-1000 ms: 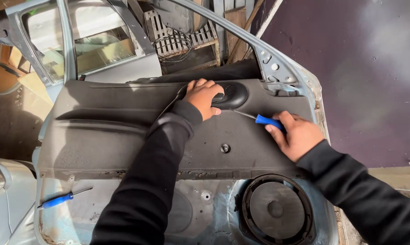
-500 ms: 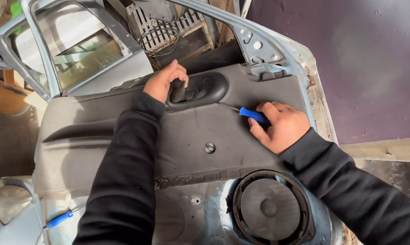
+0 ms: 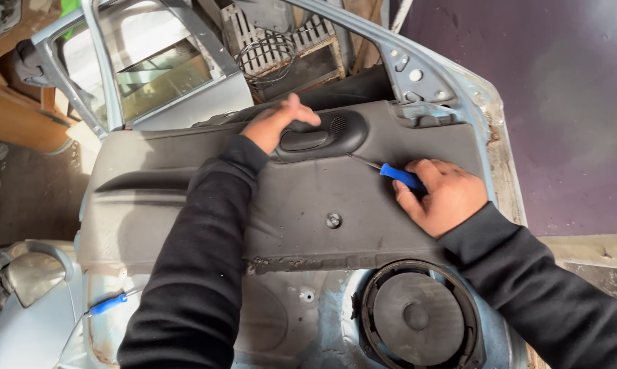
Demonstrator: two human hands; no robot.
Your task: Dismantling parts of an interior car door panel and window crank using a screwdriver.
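A car door lies flat, its pale blue metal shell [image 3: 459, 89] under a dark grey trim panel [image 3: 308, 198]. My left hand [image 3: 274, 123] rests on the panel's upper edge, fingers bent over the black door handle surround [image 3: 322, 137]. My right hand [image 3: 442, 195] grips a blue-handled screwdriver [image 3: 401, 176]; its thin shaft points left, the tip at the surround's lower right edge. A round fastener [image 3: 334, 220] sits in the middle of the panel.
A round black speaker [image 3: 414, 316] sits in the shell below the panel. A second blue-handled screwdriver [image 3: 107, 304] lies at the lower left, near a silver mirror housing [image 3: 32, 277]. The window frame [image 3: 103, 68] extends up left. A purple surface [image 3: 561, 102] lies right.
My left hand has slid up from inside the handle recess to the panel's upper edge. The right hand and screwdriver keep their place at the surround; the camera has shifted.
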